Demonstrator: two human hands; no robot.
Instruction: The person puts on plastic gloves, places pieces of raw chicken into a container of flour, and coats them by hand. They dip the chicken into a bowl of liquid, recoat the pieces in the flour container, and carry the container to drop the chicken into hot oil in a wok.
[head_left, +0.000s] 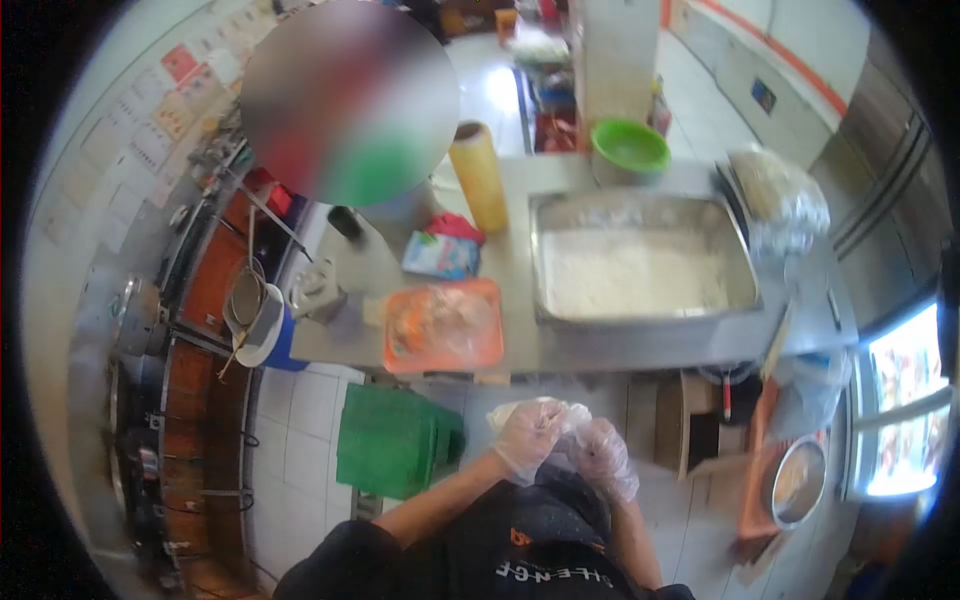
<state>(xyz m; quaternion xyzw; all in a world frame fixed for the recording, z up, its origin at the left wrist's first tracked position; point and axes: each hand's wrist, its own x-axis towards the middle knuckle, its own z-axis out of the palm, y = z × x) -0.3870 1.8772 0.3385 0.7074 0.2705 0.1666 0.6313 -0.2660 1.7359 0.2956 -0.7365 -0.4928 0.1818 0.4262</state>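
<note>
My left hand (pixel 530 435), in a clear plastic glove, is closed in front of my chest. Close beside it, my right hand (pixel 604 458) wears a similar glove, also with fingers curled in. Both grip a crumpled, whitish plastic bag (pixel 575 416); blur hides its exact shape and contents. Just beyond the hands, at the table's near edge, sits an orange tray (pixel 490 354) holding raw-looking meat pieces (pixel 425 320). To the right, a large metal pan (pixel 645 318) contains white, flour-like powder (pixel 630 265).
The steel table (pixel 600 345) also carries a plastic-wrap roll (pixel 480 175), a green bowl (pixel 632 147) and a filled plastic bag (pixel 780 195). On the floor stand a green bin (pixel 390 440) and a cardboard box (pixel 675 420). A blurred person (pixel 350 100) is across the table.
</note>
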